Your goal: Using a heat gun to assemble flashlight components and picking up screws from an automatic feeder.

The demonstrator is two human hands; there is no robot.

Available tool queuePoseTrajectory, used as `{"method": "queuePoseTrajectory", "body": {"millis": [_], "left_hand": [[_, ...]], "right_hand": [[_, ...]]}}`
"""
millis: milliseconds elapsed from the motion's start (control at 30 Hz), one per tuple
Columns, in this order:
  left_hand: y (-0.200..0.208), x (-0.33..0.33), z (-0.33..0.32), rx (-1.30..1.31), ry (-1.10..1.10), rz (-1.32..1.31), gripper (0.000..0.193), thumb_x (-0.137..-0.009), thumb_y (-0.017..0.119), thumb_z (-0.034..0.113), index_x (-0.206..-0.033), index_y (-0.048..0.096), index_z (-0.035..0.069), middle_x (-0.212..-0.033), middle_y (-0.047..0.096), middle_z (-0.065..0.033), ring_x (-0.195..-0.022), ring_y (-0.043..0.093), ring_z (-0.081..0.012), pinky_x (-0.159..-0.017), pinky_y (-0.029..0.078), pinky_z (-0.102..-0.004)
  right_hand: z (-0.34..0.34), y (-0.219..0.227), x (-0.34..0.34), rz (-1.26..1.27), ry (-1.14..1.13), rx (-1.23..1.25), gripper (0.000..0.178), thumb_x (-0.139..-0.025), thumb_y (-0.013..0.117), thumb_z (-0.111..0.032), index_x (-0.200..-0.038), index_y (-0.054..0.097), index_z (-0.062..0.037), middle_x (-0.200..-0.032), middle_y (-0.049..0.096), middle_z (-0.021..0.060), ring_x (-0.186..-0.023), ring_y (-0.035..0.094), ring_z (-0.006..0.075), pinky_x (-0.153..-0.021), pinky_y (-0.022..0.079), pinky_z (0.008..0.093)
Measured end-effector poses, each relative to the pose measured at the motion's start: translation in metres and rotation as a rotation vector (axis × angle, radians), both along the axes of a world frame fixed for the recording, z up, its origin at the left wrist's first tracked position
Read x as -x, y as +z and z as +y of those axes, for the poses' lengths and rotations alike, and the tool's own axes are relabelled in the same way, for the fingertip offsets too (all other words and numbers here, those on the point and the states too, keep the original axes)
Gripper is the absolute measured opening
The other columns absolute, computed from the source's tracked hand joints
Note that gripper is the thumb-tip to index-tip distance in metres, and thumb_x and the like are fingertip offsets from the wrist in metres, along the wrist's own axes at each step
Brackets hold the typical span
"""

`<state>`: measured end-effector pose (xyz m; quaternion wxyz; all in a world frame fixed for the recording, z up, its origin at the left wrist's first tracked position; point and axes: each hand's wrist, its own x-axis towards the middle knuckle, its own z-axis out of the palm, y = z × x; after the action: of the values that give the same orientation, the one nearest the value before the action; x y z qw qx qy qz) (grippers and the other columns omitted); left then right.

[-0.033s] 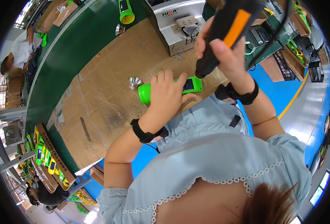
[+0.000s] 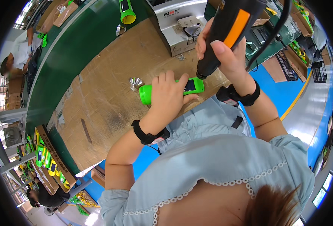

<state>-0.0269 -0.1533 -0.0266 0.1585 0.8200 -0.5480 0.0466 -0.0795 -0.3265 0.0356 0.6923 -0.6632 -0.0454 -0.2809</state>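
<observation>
A bright green flashlight body [image 2: 145,95] with a dark panel on its flank lies on the cardboard mat, close to my body. My left hand [image 2: 167,92] is wrapped over its middle and presses it down, thumb on the near side. In my right hand [image 2: 228,56] is a black electric screwdriver [image 2: 211,56] with an orange stripe, slanting downward. Its tip meets or hovers just over the flashlight's narrow right end; whether a screw sits under it is hidden. Beside the flashlight's wide end rests a shiny reflector cup [image 2: 136,83].
Behind the mat [image 2: 110,75] stands a grey metal fixture [image 2: 183,28], with loose screws [image 2: 181,57] at its foot. Another green flashlight body [image 2: 127,13] and a second reflector [image 2: 120,30] lie farther back. A black cable [image 2: 272,39] hangs at the right. A carton of flashlights [image 2: 53,162] is at left.
The screwdriver's upper end has tilted slightly to the left, and its cable has shifted. My left hand and the flashlight body stay put.
</observation>
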Motion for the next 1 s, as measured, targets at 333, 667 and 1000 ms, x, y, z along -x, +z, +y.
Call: {"method": "queuePoseTrajectory", "body": {"millis": [333,667,1000], "left_hand": [[0.004,0.001,0.001,-0.004,-0.027,0.017,0.052,-0.066,0.066,0.053,-0.101,0.061,0.015,-0.087,0.051,-0.0094,-0.081,0.049,-0.0268,-0.067,0.034,-0.0373],[0.004,0.007,0.004,0.010,0.043,0.006,0.048,-0.067,0.070,0.044,-0.102,0.060,0.013,-0.089,0.051,-0.0107,-0.083,0.048,-0.0270,-0.071,0.033,-0.0382],[0.005,-0.003,0.013,0.216,0.006,0.140,0.047,-0.066,0.073,0.035,-0.103,0.059,0.009,-0.094,0.053,-0.0108,-0.091,0.050,-0.0282,-0.080,0.035,-0.0408]], "right_hand": [[0.001,0.003,0.002,0.023,0.050,0.023,0.049,-0.077,0.069,-0.035,-0.099,0.044,0.0009,-0.069,0.053,0.0082,-0.061,0.054,0.0158,-0.058,0.047,0.0280],[-0.029,0.055,-0.026,-0.478,-0.215,0.017,0.044,-0.082,0.062,-0.035,-0.105,0.046,-0.0008,-0.077,0.054,0.0123,-0.065,0.057,0.0230,-0.060,0.049,0.0355],[-0.030,0.053,-0.062,-0.302,-0.386,0.233,0.017,-0.085,0.059,-0.012,-0.089,0.051,0.0022,-0.066,0.058,0.0092,-0.056,0.058,0.0169,-0.055,0.048,0.0269]]}}
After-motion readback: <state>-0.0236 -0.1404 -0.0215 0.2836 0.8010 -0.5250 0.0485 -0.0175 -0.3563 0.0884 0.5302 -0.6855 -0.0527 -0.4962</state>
